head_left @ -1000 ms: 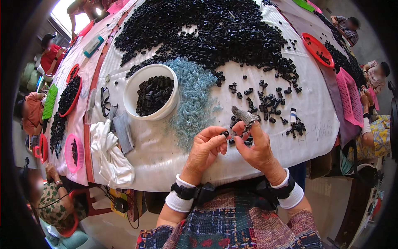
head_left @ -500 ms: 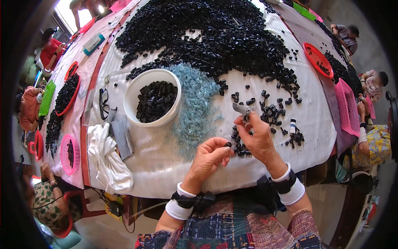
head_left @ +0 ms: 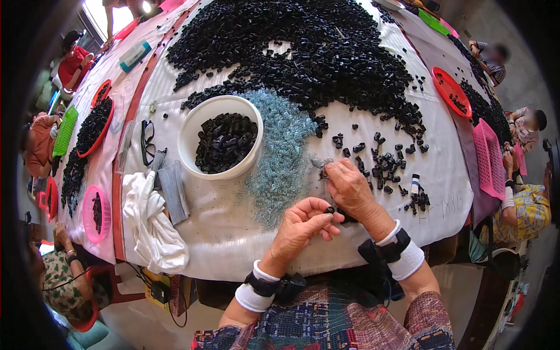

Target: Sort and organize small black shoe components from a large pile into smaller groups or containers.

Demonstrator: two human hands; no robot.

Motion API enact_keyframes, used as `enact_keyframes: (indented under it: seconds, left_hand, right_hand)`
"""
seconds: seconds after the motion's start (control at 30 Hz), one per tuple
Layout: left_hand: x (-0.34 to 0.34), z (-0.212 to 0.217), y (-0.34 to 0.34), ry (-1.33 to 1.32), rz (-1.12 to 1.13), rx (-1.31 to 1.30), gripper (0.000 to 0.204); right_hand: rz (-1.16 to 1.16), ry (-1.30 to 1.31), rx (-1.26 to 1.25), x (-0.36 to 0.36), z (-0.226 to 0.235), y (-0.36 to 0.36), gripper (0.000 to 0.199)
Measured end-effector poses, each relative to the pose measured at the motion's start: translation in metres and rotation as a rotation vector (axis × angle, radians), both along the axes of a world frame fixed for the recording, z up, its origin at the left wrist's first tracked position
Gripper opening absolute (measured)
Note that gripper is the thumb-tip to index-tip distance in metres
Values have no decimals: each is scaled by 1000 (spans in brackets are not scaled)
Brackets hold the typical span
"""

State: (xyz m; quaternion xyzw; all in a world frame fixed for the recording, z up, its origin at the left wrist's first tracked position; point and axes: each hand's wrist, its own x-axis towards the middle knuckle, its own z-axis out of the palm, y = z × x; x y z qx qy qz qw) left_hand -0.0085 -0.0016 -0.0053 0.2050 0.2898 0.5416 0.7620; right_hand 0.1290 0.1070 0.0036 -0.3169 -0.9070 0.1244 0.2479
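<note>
My left hand is closed, pinching a small black plastic part between thumb and forefinger. Just right of and above it, my right hand grips a small grey elongated object, too blurred to name. That object is near the right edge of a heap of tiny pale-blue coils that look like springs. Loose black parts lie scattered beyond my right hand, and a few are partly hidden beneath it. Left of the coils stands a white bowl filled with black parts.
A large mound of black parts covers the far table. Eyeglasses, a grey folded cloth and a white cloth lie at left. A white-capped marker-like item stands at right. Other people sit along both sides.
My right hand has moved left and slightly down with the grey object, toward the coils. My left hand has shifted a little right, still pinching the black part.
</note>
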Motion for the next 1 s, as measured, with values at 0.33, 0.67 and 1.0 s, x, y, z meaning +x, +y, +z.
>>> enact_keyframes:
  seconds: [0.33, 0.67, 1.0]
  left_hand:
    - [3, -6, -1, -21, 132, -24, 14]
    - [9, 0, 1, 263, 266, 53, 14]
    - [9, 1, 0, 372, 263, 65, 16]
  right_hand:
    - [-95, 88, -27, 18, 4, -5, 27]
    - [-82, 52, 102, 5, 0, -12, 24]
    - [-3, 293, -300, 26, 43, -51, 22]
